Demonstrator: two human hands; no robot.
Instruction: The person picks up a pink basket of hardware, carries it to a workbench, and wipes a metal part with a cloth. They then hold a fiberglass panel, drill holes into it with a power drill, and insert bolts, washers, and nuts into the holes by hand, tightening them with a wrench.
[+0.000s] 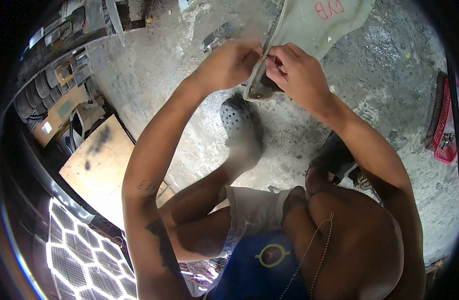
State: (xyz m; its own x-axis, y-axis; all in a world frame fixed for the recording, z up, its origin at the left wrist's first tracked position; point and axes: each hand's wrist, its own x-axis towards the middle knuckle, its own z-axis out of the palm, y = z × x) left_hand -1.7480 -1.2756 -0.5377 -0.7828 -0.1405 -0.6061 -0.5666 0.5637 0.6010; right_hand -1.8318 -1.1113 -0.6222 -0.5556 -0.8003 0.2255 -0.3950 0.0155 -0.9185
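Note:
A pale, greyish-green panel (309, 30) with red handwritten letters rises from the near floor to the top of the view. Along its left side runs a narrow raised edge strip (253, 82), ending in a dark lower corner with a small round fitting. My left hand (234, 62) is closed at this edge from the left, fingertips pinched against it. From the right, my right hand (300, 70) is closed too, thumb and fingers pinched at the same edge. Whatever small thing may be between the right fingertips is hidden. The two hands' fingertips nearly meet.
Below the panel is my foot in a grey perforated clog (235, 117) on the stained concrete floor (189, 120). A pink basket (445, 127) with small parts stands at the right. At left are a wooden board (102, 160) and stacked discs (39, 92). A bead chain (309, 250) hangs near me.

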